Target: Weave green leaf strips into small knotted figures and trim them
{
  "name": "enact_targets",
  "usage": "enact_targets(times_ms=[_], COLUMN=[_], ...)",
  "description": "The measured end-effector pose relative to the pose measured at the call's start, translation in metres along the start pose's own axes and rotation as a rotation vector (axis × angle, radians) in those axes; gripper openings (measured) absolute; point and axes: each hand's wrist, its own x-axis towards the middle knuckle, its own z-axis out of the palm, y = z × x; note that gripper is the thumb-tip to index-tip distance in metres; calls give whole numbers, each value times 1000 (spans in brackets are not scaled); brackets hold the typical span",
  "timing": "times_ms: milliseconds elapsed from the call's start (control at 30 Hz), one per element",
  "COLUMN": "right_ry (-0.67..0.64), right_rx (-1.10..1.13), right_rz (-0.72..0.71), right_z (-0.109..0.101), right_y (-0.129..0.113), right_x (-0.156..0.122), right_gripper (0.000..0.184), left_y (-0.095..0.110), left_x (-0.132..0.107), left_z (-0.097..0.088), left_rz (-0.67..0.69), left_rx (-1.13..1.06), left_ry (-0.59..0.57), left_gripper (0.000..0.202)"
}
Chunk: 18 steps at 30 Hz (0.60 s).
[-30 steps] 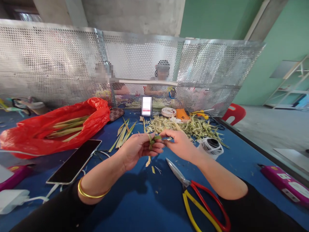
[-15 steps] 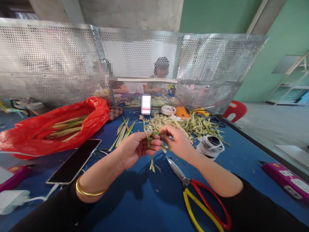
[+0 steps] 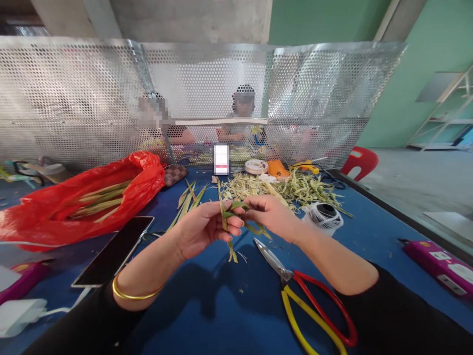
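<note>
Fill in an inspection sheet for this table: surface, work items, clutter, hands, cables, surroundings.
Surface: blue table, small scraps scattered on it.
Work items: green strip between the hands; scissors lying to the right, handles spread; thread spool beside the right forearm.
Clutter: shavings heaped at back right; red bag with leaves inside; phone lying flat.
Hands: left hand and right hand both grip the strip.
Cables: white cable at the charger; black cable at back right.
Surroundings: perforated screen, people behind; red chair.
</note>
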Motion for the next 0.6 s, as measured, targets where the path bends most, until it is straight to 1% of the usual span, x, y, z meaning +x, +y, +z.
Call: enact_targets(times_ms=[100, 167, 233, 367, 433, 467, 533, 567, 600], right_ry=[-72, -103, -91, -23, 4, 11, 28, 37, 48], right_rx=[94, 116, 89, -15, -118, -197, -400, -514, -623], right_rz=[51, 71, 50, 7, -32, -65, -163, -222, -290], right_z=[0, -1, -3, -6, -7, -6, -4, -3, -1], right_y=[-5, -6, -5, 1, 1, 1, 0, -1, -2], right_x=[-1, -2, -2, -1, -2, -3, -5, -7, -8], right_gripper=[9, 10, 13, 19, 26, 32, 49, 55, 58], left_y=[1, 1, 1, 0, -1, -1, -1, -1, -1], left_x=[0, 1, 2, 3, 4, 4, 4, 4, 4], left_z=[-1, -3, -4, -3, -2, -2, -1, -1, -1], left_rz=[-1, 13, 24, 62, 87, 93, 82, 66, 50], left_rx=[-2, 2, 15, 35, 29, 22, -4, -22, -41], left_ry=[12, 20, 28, 70, 99, 112, 130, 133, 131], left_gripper=[29, 29, 28, 25, 25, 24, 23, 23, 24])
